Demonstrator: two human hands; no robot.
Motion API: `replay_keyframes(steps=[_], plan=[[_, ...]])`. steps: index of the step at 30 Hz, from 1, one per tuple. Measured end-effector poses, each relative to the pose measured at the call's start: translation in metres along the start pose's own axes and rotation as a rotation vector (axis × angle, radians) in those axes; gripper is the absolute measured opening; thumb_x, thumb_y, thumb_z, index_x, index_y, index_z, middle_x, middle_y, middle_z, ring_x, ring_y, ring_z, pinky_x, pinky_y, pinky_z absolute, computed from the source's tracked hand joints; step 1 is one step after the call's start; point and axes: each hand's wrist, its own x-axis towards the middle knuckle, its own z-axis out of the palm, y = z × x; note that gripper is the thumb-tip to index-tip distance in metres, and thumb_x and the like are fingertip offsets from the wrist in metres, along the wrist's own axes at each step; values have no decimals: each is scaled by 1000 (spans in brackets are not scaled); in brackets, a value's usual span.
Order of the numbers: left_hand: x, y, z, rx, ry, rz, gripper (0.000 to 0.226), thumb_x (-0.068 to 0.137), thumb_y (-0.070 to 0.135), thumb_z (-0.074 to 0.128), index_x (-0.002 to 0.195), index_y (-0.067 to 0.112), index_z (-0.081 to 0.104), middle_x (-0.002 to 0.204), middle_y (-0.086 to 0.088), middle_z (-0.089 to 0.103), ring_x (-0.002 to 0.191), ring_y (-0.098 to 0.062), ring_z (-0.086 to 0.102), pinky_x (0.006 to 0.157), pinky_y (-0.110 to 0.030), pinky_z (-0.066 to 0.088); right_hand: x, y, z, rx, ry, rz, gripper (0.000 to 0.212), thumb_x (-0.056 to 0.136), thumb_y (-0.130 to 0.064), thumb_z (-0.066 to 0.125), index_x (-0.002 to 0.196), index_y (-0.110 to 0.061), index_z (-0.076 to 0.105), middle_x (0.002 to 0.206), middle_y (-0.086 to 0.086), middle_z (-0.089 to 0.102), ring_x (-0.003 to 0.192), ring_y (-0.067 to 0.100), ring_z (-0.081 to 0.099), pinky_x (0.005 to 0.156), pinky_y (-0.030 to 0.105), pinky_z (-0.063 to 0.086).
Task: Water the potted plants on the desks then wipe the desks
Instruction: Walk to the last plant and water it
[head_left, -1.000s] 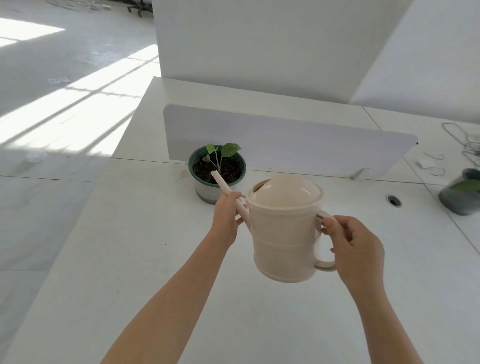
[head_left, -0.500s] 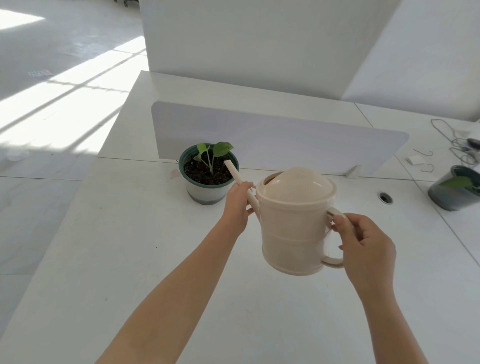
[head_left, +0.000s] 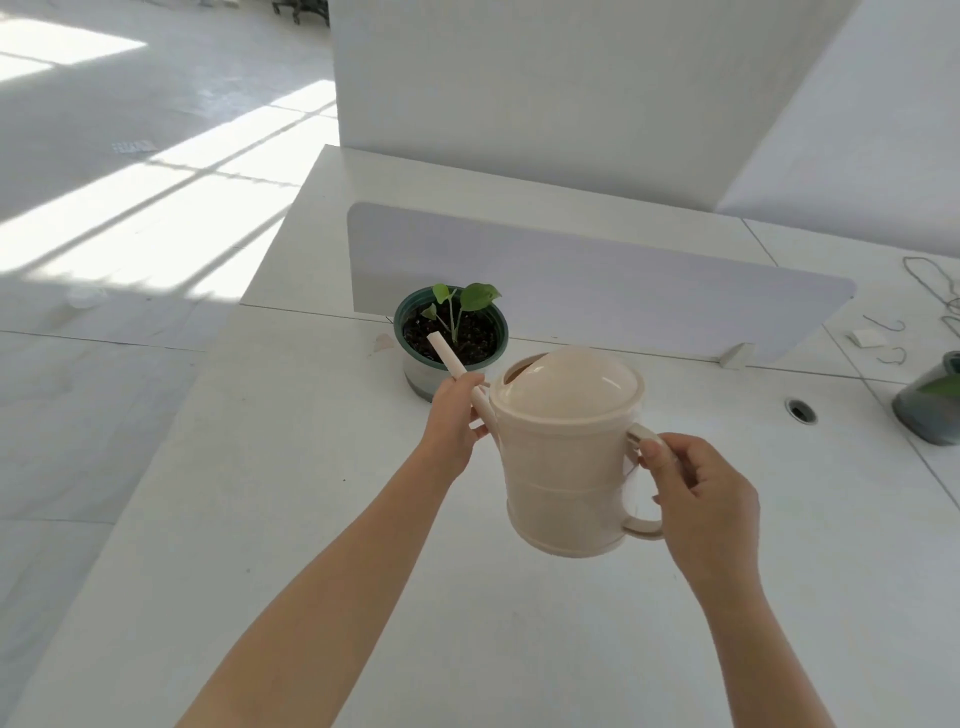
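A beige watering can (head_left: 563, 467) with a domed lid hangs above the white desk (head_left: 260, 519). My right hand (head_left: 701, 493) grips its handle. My left hand (head_left: 454, 423) holds the thin spout, whose tip reaches over the soil of a small green potted plant (head_left: 451, 332) by the desk divider. The can tilts slightly toward the pot. No water stream is visible. A second potted plant (head_left: 932, 397) in a grey pot sits at the far right edge, partly cut off.
A low pale divider panel (head_left: 597, 280) stands behind the pot. A cable hole (head_left: 800, 410) sits right of the can. Cables, hooks and a small white piece (head_left: 865, 338) lie on the far right desk. The desk's left edge drops to sunlit floor.
The spout tip has come back over the pot's soil after being raised beside the plant. Both hands kept their hold on the can. The view shifted.
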Motion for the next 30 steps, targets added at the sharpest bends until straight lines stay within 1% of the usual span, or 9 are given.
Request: replay_keyframes(steps=[4, 10, 12, 16, 18, 20, 23, 27, 30], plan=[[-7, 3, -8, -6, 21, 6, 12, 90, 14, 43, 100, 9, 47, 83, -5, 47, 73, -18, 50, 65, -31, 47, -11, 3, 3, 31, -23, 3, 21, 86, -28, 55, 67, -36, 52, 71, 20, 64, 73, 38, 60, 63, 29, 41], [-23, -23, -36, 99, 49, -25, 17, 89, 20, 44, 99, 8, 50, 98, -11, 58, 84, -21, 54, 70, -32, 44, -37, 34, -1, 36, -36, 48, 23, 88, -21, 54, 70, -36, 54, 75, 22, 67, 72, 42, 59, 59, 30, 40], [-32, -31, -48, 106, 79, -29, 14, 90, 20, 44, 99, 11, 49, 99, -10, 61, 88, -23, 55, 73, -35, 44, -45, 51, -2, 41, -80, 72, 25, 88, -17, 54, 72, -37, 55, 68, 5, 68, 73, 37, 61, 60, 25, 41], [-54, -41, -70, 102, 142, 3, 19, 92, 19, 44, 108, 10, 47, 104, -11, 61, 94, -24, 58, 76, -36, 46, -59, 79, 4, 31, -187, 104, 30, 88, -10, 53, 76, -37, 54, 72, -39, 62, 76, -2, 59, 64, 8, 41], [-64, -43, -81, 112, 169, 36, 23, 92, 18, 43, 113, 9, 47, 109, -11, 61, 98, -24, 58, 78, -36, 46, -65, 91, 10, 22, -242, 112, 29, 88, -10, 53, 77, -37, 54, 74, -45, 58, 78, -13, 55, 64, 6, 40], [-75, -44, -90, 110, 199, 70, 18, 92, 17, 43, 109, 11, 48, 107, -9, 62, 98, -23, 57, 80, -36, 44, -70, 100, 18, 6, -290, 119, 29, 88, -10, 52, 77, -37, 52, 77, -43, 59, 80, -15, 54, 66, 4, 40], [-87, -45, -102, 94, 239, 114, 14, 92, 14, 43, 105, 12, 48, 102, -6, 61, 95, -20, 56, 81, -36, 42, -75, 108, 30, -24, -330, 130, 32, 89, -10, 52, 77, -39, 49, 69, -19, 66, 78, -15, 55, 66, 4, 40], [-100, -45, -116, 70, 290, 157, 16, 93, 13, 43, 109, 9, 45, 99, -5, 62, 92, -17, 57, 81, -35, 42, -77, 107, 42, -86, -410, 95, 24, 91, -16, 49, 80, -38, 47, 82, -12, 62, 80, 5, 58, 67, 12, 41], [-106, -45, -126, 46, 335, 180, 12, 93, 11, 43, 105, 12, 46, 98, -5, 63, 90, -16, 58, 79, -34, 42, -77, 109, 51, -119, -471, 47, 11, 92, -19, 47, 90, -26, 56, 89, -4, 64, 87, 14, 58, 72, 19, 41]])
